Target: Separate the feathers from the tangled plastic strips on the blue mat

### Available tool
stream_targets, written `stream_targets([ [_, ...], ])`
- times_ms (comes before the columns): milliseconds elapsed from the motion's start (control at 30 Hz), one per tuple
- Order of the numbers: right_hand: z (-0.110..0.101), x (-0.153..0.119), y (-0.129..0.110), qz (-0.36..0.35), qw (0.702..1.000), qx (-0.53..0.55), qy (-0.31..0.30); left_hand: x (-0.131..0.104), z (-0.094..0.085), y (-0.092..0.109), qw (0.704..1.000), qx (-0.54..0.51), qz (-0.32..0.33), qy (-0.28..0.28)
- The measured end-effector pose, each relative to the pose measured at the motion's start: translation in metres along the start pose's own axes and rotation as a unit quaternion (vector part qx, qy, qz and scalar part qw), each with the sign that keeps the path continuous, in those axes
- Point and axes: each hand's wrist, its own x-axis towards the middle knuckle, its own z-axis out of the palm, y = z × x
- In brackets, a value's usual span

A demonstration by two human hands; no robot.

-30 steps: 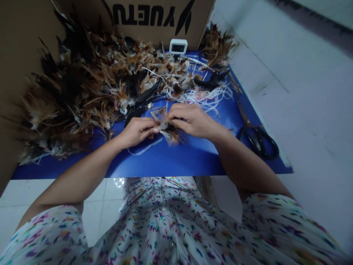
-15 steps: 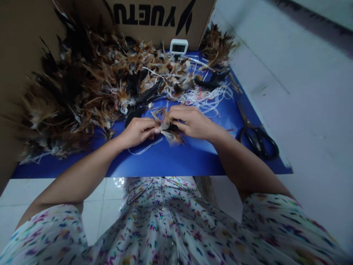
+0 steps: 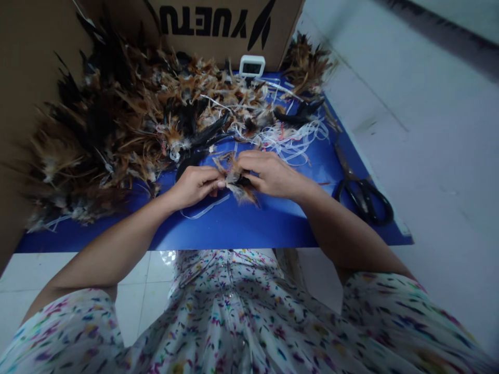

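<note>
A small bunch of brown, grey and black feathers (image 3: 242, 191) is held between my hands, just above the blue tabletop (image 3: 234, 228). My left hand (image 3: 198, 184) pinches its left end between thumb and forefinger. On the other side, the bent fingers of my right hand (image 3: 268, 174) close on the upper right of the bunch; their tips are partly hidden by feathers. A thin white ribbon (image 3: 206, 210) curls on the table below my left hand.
A large heap of brown and black feathers (image 3: 128, 119) covers the back left. Tangled white ribbons (image 3: 298, 137) lie behind my right hand. Black-handled scissors (image 3: 364, 200) rest at the right edge. A small white digital clock (image 3: 252, 66) stands before a cardboard box (image 3: 226, 47).
My right hand has shifted very slightly on the feather bunch. My left hand keeps its pinch in the same place.
</note>
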Motion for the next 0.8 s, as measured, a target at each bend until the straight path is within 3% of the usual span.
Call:
stream_targets([
  [367, 0.0073, -0.0001, 0.0020, 0.004, 1.000, 0.005, 0.021, -0.0006, -0.0008, -0.0008, 1.000, -0.010, -0.019, 0.015],
  [633, 0.0103, -0.0001, 0.0015, 0.006, 0.999, 0.037, 0.034, 0.0006, -0.0022, -0.0003, 1.000, -0.003, -0.018, -0.004],
  [733, 0.0090, 0.0013, -0.0005, 0.034, 0.995, 0.080, 0.046, 0.0014, -0.0050, 0.0026, 0.999, -0.026, -0.027, 0.000],
  [800, 0.0061, 0.0024, -0.0006, 0.075, 0.987, 0.112, 0.091, 0.0014, -0.0067, 0.0024, 0.997, -0.063, -0.049, 0.015],
])
